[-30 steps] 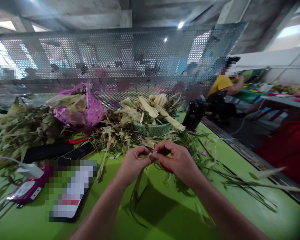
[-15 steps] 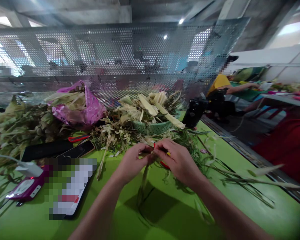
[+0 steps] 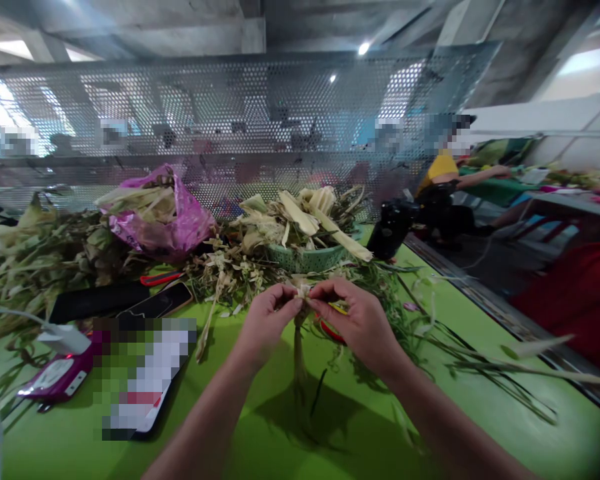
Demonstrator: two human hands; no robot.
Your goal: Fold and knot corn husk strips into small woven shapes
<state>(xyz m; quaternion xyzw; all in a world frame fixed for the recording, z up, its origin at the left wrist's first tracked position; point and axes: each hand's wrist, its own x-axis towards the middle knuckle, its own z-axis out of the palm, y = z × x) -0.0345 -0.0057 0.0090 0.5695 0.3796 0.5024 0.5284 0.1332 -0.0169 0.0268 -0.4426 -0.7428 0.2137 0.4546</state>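
My left hand (image 3: pixel 263 327) and my right hand (image 3: pixel 360 320) meet above the green table, each with thumb and fingers pinched. Between the fingertips is a small pale piece of dried husk (image 3: pixel 303 291), shaped like a little flower. Long thin strips (image 3: pixel 299 360) of dried plant hang below it toward the tabletop. Partly behind my right hand lies a red and yellow handle (image 3: pixel 333 331), probably of scissors. Beyond both hands stands a green basket (image 3: pixel 305 259) heaped with dried husks (image 3: pixel 300 213).
A pink plastic bag (image 3: pixel 193 223) of husks sits back left beside piled dry leaves (image 3: pixel 75 247). Left are a red utility knife (image 3: pixel 161 278), phones, a purple power strip (image 3: pixel 63 373) and cables. Long stalks (image 3: pixel 500 363) lie right. A person in yellow (image 3: pixel 443 167) sits beyond.
The hands have turned the husk piece so its pale flower-like end shows on top. The hanging strips have swung and now hang straighter. The view has shifted slightly.
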